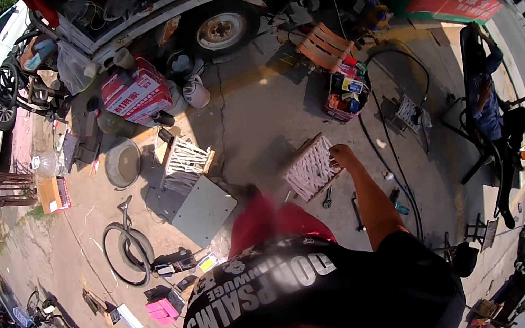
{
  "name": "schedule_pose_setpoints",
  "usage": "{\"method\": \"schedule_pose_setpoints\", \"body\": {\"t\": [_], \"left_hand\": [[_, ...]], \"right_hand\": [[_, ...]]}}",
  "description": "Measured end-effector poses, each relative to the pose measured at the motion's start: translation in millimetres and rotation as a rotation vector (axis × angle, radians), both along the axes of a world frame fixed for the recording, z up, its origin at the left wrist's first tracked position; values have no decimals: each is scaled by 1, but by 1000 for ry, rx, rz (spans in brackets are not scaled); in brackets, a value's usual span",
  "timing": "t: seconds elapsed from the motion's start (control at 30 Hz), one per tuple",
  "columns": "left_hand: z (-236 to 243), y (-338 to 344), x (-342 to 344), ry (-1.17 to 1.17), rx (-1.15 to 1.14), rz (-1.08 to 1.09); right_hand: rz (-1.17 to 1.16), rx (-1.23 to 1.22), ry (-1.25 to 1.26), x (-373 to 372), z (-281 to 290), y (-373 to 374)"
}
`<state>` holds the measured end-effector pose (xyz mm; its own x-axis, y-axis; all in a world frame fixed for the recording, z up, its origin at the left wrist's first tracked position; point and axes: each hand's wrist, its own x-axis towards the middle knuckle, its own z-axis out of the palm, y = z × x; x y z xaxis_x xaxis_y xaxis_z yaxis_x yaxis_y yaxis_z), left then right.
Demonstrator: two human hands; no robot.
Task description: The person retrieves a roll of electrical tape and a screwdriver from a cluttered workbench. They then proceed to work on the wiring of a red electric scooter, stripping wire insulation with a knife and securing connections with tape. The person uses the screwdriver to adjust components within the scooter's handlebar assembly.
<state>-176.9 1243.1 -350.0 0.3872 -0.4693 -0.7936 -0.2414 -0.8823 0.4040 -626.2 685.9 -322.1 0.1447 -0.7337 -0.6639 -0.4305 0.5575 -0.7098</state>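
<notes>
My right hand (343, 157) is closed on the right edge of a small stool (311, 169) with a wooden frame and a seat woven from whitish strips. The stool is tilted, with its seat toward me, just ahead and right of my legs. My left hand and forearm do not show. To the left stands a second woven stool (186, 160), and a grey square board (204, 210) lies near it. A wrench (327, 197) rests on the ground below the held stool.
A black hose (384, 135) runs along the ground at right, past a basket of colourful packages (347, 94). A person (493, 95) reclines in a chair far right. At left are a basin (123, 163), a tyre (127, 254) and a red-and-white carton (136, 93). A vehicle wheel (221, 30) stands ahead.
</notes>
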Motion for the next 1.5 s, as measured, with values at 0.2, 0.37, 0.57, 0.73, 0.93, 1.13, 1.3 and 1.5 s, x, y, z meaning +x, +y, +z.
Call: {"method": "schedule_pose_setpoints", "body": {"t": [0.2,0.37,0.57,0.73,0.93,1.13,1.3,1.5], "left_hand": [[59,-187,71,338,-407,410],[90,-319,113,-104,-423,103],[70,-386,103,-24,-90,293],[80,-525,95,51,-17,334],[93,-670,121,84,-149,360],[72,-810,186,137,-415,219],[128,-924,187,326,-77,803],[143,-978,163,311,35,827]], "right_hand": [[277,-36,48,82,-22,-173],[143,-155,-88,156,10,-347],[13,-11,-195,237,-14,-574],[507,-411,-102,281,-85,-689],[304,-137,-163,366,-8,-774],[339,-728,196,374,-1,-882],[275,-969,637,389,89,-948],[317,-1202,450,419,104,-1048]]}}
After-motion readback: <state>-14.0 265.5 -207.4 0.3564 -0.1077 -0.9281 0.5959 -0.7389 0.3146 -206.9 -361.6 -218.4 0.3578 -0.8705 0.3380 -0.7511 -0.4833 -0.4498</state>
